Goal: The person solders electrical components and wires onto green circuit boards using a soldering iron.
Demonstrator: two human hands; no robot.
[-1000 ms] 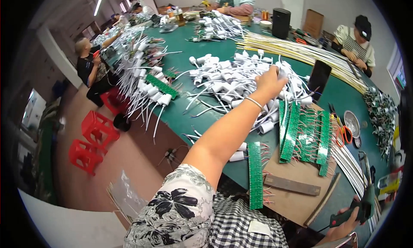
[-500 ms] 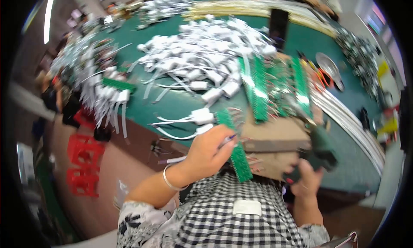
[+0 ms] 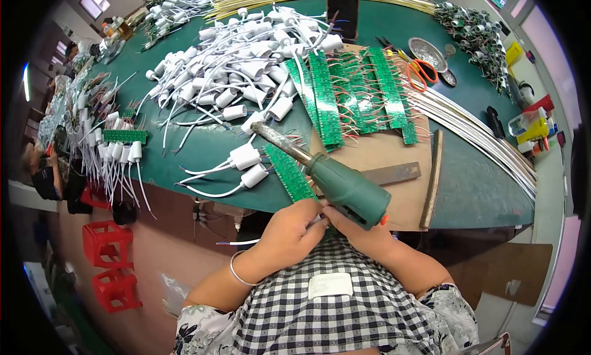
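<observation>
Left hand (image 3: 290,237) was closed, fingers curled in, around a white lead (image 3: 239,242); one end of the lead stuck out to the left beneath the fist; right hand (image 3: 356,231) was narrow and bent under a green soldering gun (image 3: 352,190), holding it up, though the handle grip was largely hidden by the tool body; the thumb side of the right hand met the left fingertips; the gun's metal barrel pointed up and left, its tip over the near edge of a pile of white sockets (image 3: 225,75); contact between tip and pile could not be told.

A narrow green circuit strip (image 3: 288,172) lay aslant under the barrel, its lower end running behind the hands; two loose sockets (image 3: 253,175) lay just beside its left edge, leads trailing left across the green table (image 3: 474,189).

To the right, a brown board (image 3: 403,198) bore a group of green circuit panels (image 3: 324,99) with reddish wires, and a dark flat bar (image 3: 391,173); a wooden strip (image 3: 433,179) lay along its right edge; orange-handled scissors (image 3: 422,76) lay beyond, near a round metal dish (image 3: 428,55); two red stools (image 3: 108,243) stood on the floor at left.
</observation>
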